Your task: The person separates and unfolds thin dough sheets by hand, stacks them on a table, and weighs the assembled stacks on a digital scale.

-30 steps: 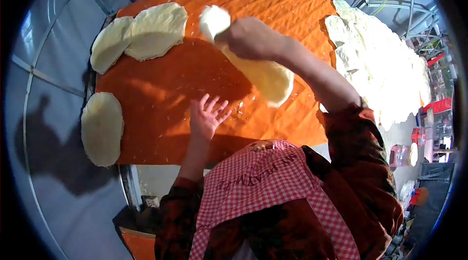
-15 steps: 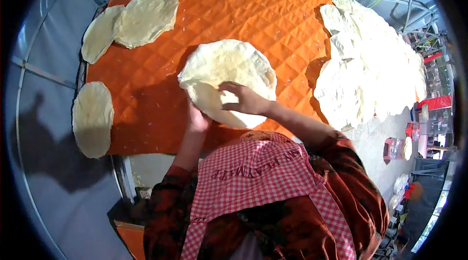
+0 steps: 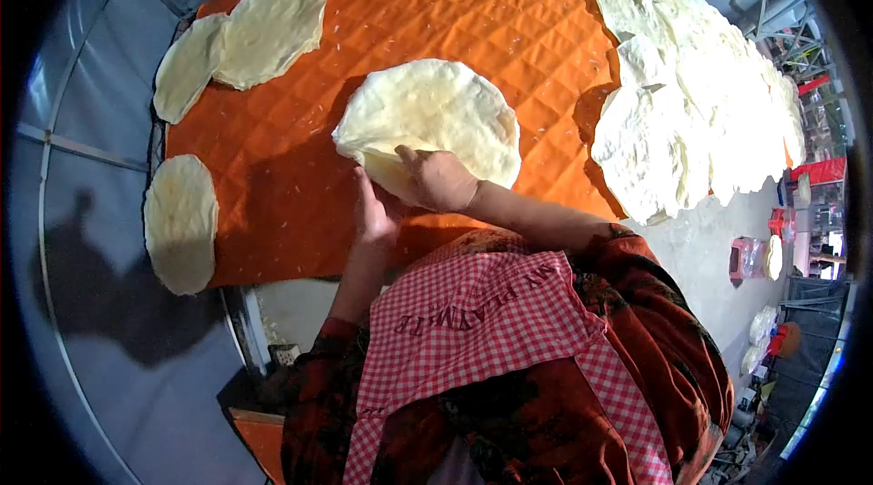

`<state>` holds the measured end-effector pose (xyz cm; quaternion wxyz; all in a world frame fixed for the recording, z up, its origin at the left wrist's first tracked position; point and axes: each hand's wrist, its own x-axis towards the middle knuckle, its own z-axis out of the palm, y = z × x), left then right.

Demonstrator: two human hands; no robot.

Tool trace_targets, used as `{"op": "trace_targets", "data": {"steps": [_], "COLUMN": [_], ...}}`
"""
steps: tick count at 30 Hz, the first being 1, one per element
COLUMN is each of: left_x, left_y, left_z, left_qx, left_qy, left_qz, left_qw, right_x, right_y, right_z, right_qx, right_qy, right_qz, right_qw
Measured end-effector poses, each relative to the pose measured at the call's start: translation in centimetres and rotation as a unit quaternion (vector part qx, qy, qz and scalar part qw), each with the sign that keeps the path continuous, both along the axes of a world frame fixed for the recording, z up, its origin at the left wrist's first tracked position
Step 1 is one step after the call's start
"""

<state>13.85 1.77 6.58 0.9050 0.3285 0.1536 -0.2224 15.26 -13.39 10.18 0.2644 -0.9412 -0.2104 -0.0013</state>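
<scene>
A large, round, pale flatbread [image 3: 436, 108] lies on the orange quilted cloth [image 3: 300, 130], in front of me. My right hand [image 3: 443, 181] is closed on its near edge, with the fingers bent over the bread and the edge gathered up there. Just below the flatbread's near left edge is my left hand [image 3: 375, 214]. One of its digits points up, apart from the rest, and the other fingers are partly hidden beneath the edge.
Overlapping flatbreads [image 3: 682, 103] form a wide heap on the right side of the cloth. Two flatbreads [image 3: 271, 35] overlap at the far left, and a single flatbread [image 3: 181, 226] lies at the near left edge. Grey sheeting [image 3: 100, 276] hangs on the left.
My right hand has moved a little left and toward me, closing on the flatbread's near edge, which is now drawn in. My left hand has slipped partly out from under it.
</scene>
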Motion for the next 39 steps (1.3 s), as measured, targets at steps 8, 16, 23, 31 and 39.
{"op": "trace_targets", "data": {"steps": [8,16,23,31,39], "left_x": [-0.4,-0.4,0.0,0.1,-0.9], "left_y": [-0.2,-1.7,-1.5,-1.7,-2.2], "left_z": [-2.8,1.8,0.5,1.4,-0.8], "left_qx": [0.139,0.214,0.205,0.153,0.287], "left_qy": [-0.078,-0.037,-0.086,-0.099,-0.082], "left_qz": [0.048,0.069,0.061,0.046,0.053], "left_qw": [0.986,0.974,0.973,0.982,0.953], "right_x": [1.2,0.2,-0.1,0.5,-0.9], "right_y": [-3.5,-3.8,-4.3,-5.0,-2.8], "right_z": [0.2,1.2,1.7,0.5,-2.4], "right_qx": [0.194,0.171,0.192,0.256,0.342], "right_qy": [0.167,0.168,0.183,0.228,0.156], "right_qz": [0.034,0.068,0.068,0.046,-0.075], "right_qw": [0.966,0.968,0.962,0.938,0.924]}}
